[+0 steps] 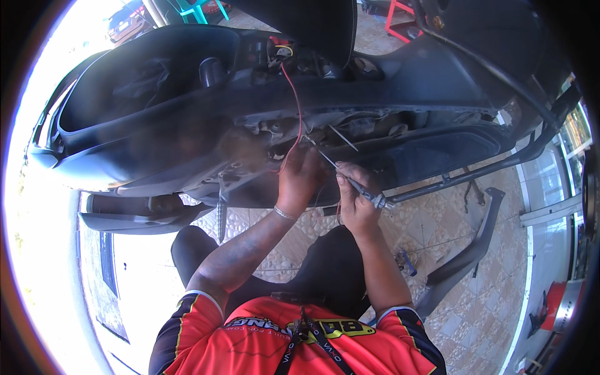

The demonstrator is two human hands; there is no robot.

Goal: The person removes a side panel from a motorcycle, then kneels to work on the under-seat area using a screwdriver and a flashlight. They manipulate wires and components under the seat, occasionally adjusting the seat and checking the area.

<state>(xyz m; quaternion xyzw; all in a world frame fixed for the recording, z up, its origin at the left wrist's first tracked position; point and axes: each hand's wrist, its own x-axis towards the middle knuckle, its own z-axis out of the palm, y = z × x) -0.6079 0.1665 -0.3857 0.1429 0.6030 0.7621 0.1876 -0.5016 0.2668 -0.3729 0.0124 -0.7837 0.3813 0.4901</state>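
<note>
A dark scooter [187, 137] lies across the view with a long opening along its side, its inner parts bare. At this opening my left hand [299, 178] has its fingers bent together; what they pinch, if anything, is hidden. Just to the right, my right hand [359, 197] grips a screwdriver [360, 189] by its grey handle. Its thin shaft slants up and left, the tip close to my left fingertips. From the upper body a red wire [299, 103] runs down past my left hand. A second thin metal rod [344, 139] sticks out of the opening.
The scooter's side stand [222, 209] hangs left of my forearms. On the patterned tile floor [422, 219] to the right lie a long dark panel [459, 262] and a small blue item [407, 262]. A red stand [403, 22] and green chair [200, 9] are beyond the scooter.
</note>
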